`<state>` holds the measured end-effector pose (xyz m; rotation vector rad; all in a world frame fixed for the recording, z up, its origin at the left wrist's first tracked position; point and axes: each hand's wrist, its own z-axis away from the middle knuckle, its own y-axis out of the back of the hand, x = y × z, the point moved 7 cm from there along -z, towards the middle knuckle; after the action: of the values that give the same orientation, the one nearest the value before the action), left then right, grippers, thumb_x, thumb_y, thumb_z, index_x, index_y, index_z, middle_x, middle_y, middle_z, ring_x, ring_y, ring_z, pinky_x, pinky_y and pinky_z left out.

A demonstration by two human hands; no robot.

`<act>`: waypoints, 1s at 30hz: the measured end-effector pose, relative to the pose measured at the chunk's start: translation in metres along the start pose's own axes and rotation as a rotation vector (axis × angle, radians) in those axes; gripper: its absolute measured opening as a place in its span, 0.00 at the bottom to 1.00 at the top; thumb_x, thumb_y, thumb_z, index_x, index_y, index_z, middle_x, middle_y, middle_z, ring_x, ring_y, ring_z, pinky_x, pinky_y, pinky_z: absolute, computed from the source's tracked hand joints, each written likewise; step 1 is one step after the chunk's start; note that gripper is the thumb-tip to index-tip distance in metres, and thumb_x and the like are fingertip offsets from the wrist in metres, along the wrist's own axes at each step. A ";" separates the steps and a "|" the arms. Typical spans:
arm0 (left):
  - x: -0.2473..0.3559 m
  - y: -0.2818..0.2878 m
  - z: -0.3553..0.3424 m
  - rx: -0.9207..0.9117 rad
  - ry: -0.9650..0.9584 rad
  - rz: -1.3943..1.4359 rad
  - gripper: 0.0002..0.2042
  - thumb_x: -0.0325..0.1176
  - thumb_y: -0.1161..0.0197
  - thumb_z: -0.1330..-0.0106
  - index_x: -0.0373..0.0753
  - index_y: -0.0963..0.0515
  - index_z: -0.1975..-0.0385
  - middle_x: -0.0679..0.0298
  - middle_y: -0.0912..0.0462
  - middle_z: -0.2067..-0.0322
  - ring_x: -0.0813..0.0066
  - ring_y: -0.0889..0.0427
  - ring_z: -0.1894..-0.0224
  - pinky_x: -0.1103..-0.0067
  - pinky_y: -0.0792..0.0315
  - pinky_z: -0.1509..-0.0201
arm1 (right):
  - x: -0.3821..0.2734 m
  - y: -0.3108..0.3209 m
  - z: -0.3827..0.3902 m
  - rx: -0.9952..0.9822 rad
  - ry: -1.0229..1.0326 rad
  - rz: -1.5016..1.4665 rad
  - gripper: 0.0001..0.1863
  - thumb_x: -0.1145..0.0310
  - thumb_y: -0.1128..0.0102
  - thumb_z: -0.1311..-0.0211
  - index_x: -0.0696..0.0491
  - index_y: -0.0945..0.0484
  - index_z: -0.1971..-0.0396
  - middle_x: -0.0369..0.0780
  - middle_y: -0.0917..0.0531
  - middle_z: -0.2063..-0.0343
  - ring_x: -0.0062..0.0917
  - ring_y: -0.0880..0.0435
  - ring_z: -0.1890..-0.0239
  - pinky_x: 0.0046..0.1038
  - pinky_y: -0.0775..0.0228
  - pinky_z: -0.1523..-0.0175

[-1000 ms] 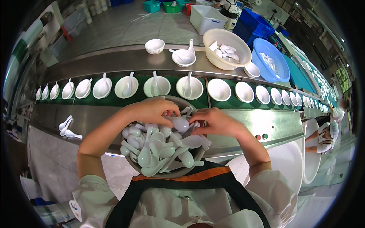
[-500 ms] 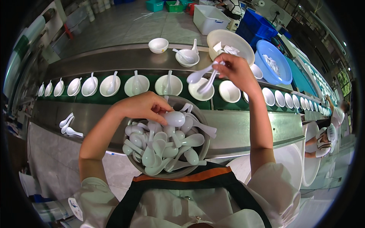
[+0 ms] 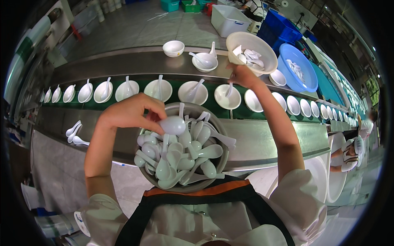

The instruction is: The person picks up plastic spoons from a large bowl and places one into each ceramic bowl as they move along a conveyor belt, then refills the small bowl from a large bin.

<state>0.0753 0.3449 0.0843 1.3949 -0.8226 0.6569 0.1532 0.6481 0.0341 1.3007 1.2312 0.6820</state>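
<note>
My left hand [image 3: 133,112] pinches a white soup spoon [image 3: 172,125] above the grey tub [image 3: 223,160] in front of me. Heaped in that tub are many white spoons [image 3: 174,158], lying every way. My right hand [image 3: 245,76] is out over the green conveyor belt, its fingers closed at the handle top of another spoon [image 3: 230,90]. This spoon's bowl end rests inside a white bowl [image 3: 233,102]. Just left of it, a spoon [image 3: 195,93] leans in the adjacent bowl [image 3: 184,87].
Bowls with spoons line the belt [image 3: 210,98] leftward; bowls stand rightward too. Behind it are a small bowl [image 3: 173,48], a bowl with spoons [image 3: 210,64], a cream basin [image 3: 269,51] and a blue basin [image 3: 310,80]. Loose spoons [image 3: 74,130] lie left. Another person [image 3: 349,158] is at right.
My right hand has lowered to the belt; of its two spoons, one now leans in a bowl, the other sits in the adjacent bowl. The left hand moved left with its spoon. Bowls shifted left.
</note>
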 end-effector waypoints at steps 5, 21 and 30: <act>-0.057 0.032 -0.022 0.383 0.092 0.274 0.06 0.29 0.42 0.42 0.35 0.28 0.70 0.65 0.21 0.70 0.82 0.26 0.68 0.84 0.33 0.61 | 0.019 -0.005 0.003 0.158 0.099 0.102 0.35 0.73 0.33 0.65 0.53 0.33 0.49 0.50 0.20 0.71 0.43 0.21 0.65 0.36 0.29 0.59; -0.115 -0.036 -0.070 0.358 0.137 0.533 0.08 0.32 0.44 0.38 0.37 0.31 0.65 0.65 0.22 0.71 0.86 0.26 0.70 0.87 0.33 0.68 | -0.012 0.003 -0.031 0.088 0.170 -0.165 0.28 0.74 0.36 0.58 0.52 0.32 0.51 0.42 0.18 0.71 0.32 0.20 0.69 0.29 0.30 0.60; -0.095 -0.062 -0.129 0.376 0.110 0.602 0.09 0.28 0.50 0.40 0.35 0.32 0.60 0.58 0.21 0.65 0.76 0.22 0.62 0.83 0.32 0.59 | -0.032 0.002 0.044 0.150 0.389 -0.096 0.18 0.68 0.35 0.57 0.54 0.24 0.62 0.44 0.22 0.63 0.35 0.21 0.66 0.32 0.29 0.59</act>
<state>0.0853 0.4747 -0.0282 1.4255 -1.0780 1.3971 0.1852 0.6046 0.0373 1.2562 1.6763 0.8096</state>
